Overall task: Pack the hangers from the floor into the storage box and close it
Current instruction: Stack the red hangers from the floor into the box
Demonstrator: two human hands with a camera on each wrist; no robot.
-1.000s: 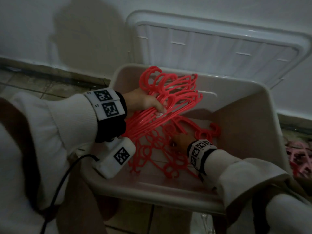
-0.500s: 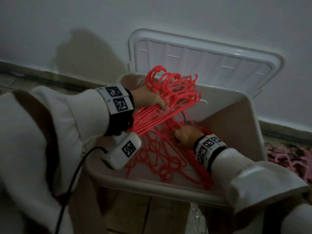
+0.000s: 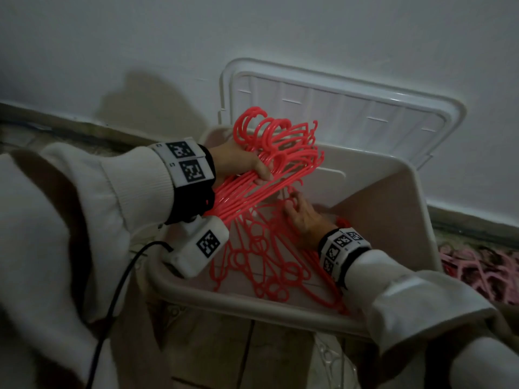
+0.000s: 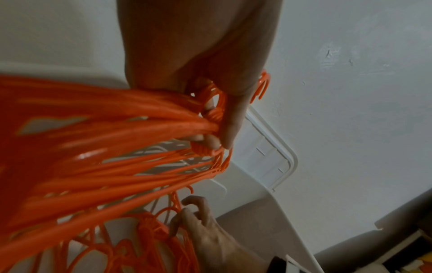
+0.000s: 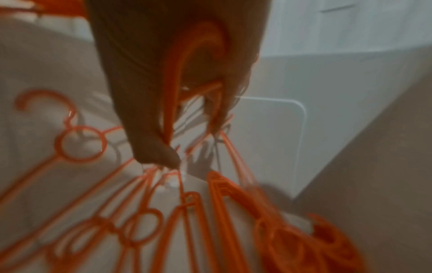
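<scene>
Bundle of red plastic hangers (image 3: 283,153) held over the open storage box (image 3: 415,209), hooks fanned upward toward the wall; left hand (image 3: 238,161) grips the bundle at the necks, fingers (image 4: 230,127) curled round the stacked bars, thumb on top; bundle's long arms slope back under the left wrist. Below those fingers, a second lot of red hangers (image 3: 269,262) lies spread on the box floor, ring-shaped necks and hooks overlapping; some lean up against the near-right corner. Right hand (image 3: 303,217) is down inside the box, fingers (image 5: 219,110) hooked round several hanger bars; right wrist view is blurred, but bars plainly pass through the curled fingers. Box is pale beige plastic, standing on the floor against a white wall (image 3: 140,46); its white ribbed lid (image 3: 351,108) stands upright behind it, leaning on the wall. Beyond the box, right of the right hand, a heap of pink hangers (image 3: 477,270) on the floor. White sleeves on both arms; marker-tagged wristbands; black cable (image 3: 118,293) trailing from the left wrist unit.
</scene>
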